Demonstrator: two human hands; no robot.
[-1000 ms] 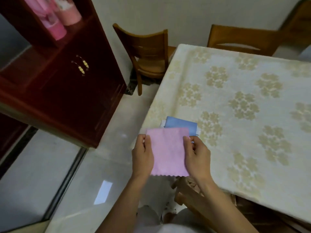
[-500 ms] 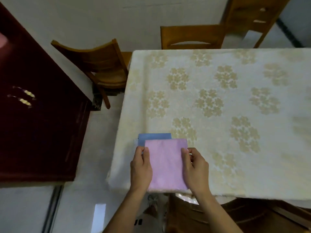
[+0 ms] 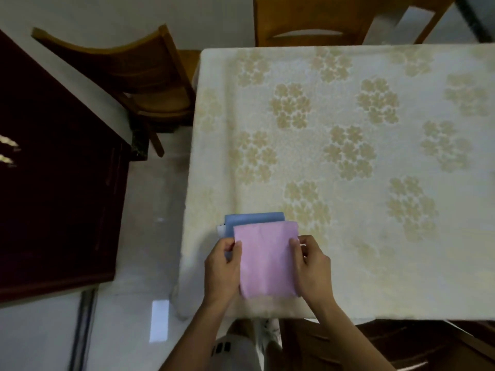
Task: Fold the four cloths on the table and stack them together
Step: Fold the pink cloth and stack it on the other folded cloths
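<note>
Two wooden chairs sitting at the table's far end — one (image 3: 150,84) off the left corner, one (image 3: 316,25) behind it. Dark red cabinet (image 3: 53,183) standing left on glossy pale floor (image 3: 144,236).

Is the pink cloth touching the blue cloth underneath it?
Touching. The head view shows the pink cloth lying directly over the blue cloth, overlapping it with no gap visible.
</note>
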